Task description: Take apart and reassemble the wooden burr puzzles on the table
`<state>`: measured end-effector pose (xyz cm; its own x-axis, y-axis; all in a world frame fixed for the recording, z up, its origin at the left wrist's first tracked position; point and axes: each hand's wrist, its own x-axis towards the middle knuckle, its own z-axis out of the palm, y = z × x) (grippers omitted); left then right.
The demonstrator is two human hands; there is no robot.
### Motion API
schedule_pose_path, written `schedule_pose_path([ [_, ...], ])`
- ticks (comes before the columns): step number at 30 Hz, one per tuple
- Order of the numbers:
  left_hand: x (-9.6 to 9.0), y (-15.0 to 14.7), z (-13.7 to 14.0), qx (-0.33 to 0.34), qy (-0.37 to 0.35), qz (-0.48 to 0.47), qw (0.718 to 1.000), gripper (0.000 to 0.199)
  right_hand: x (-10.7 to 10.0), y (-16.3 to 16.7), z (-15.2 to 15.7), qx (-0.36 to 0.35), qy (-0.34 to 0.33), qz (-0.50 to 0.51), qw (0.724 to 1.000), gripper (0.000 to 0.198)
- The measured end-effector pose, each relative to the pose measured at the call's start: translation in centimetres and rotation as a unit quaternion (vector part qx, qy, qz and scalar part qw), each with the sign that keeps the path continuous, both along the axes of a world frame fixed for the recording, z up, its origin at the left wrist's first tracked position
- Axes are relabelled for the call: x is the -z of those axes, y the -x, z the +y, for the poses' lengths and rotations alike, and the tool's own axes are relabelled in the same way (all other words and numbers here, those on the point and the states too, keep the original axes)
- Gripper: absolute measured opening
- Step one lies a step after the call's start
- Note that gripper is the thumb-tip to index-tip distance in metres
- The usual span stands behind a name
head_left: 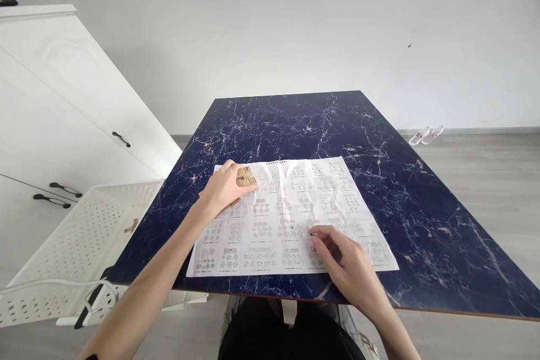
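A creased white sheet (270,236) printed with rows of small diagrams lies near the table's front edge. At its upper left, my left hand (221,185) is closed around a tan wooden block puzzle (246,176) made of several small blocks, one bearing a dark mark. A brown wooden piece (231,206) pokes out below that hand, the rest of it covered. Over the sheet's lower right, my right hand (343,256) has its fingers curled, thumb close to forefinger. A tiny dark bit (311,234) shows at these fingertips; its kind cannot be made out.
The sheet rests on a dark blue marbled table (287,124). Left of it stand a white cabinet (84,95) with black handles and a white perforated rack (50,253) with a white cable (54,282). Clear objects with red marks (427,135) are on the floor at right.
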<state>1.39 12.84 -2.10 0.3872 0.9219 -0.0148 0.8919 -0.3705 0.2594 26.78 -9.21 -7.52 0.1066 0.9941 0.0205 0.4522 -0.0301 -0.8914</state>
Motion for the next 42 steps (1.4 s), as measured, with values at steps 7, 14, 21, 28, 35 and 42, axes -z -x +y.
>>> schedule_pose_path([
  [7, 0.6, 0.3, -0.1, -0.029, -0.031, 0.022, 0.999, 0.072, -0.1, 0.0, 0.1, -0.002, 0.011, 0.003, 1.0, 0.032],
  [14, 0.7, 0.7, -5.2, 0.01, -0.083, -0.055, 0.995, 0.062, -0.2, 0.0, 0.0, -0.002, 0.011, 0.006, 1.0, 0.035],
  [21, 2.3, 2.2, -13.4, 0.062, 0.058, -0.194, 0.977, 0.029, -0.2, -0.1, 0.0, 0.003, 0.0, -0.008, 1.0, 0.038],
  [28, 2.6, 3.3, -15.5, 0.025, 0.102, -0.282, 0.954, 0.035, -0.1, 0.1, -0.2, 0.007, 0.0, 0.002, 1.0, 0.044],
  [35, 2.4, 3.2, -16.1, 0.001, 0.09, -0.3, 0.95, 0.033, 0.0, 0.1, -0.5, 0.027, -0.004, 0.009, 1.0, 0.046],
  [42, 2.5, 3.6, -16.6, 0.01, 0.083, -0.307, 0.948, 0.031, 0.5, 0.5, -0.6, 0.052, -0.029, -0.001, 0.998, 0.052],
])
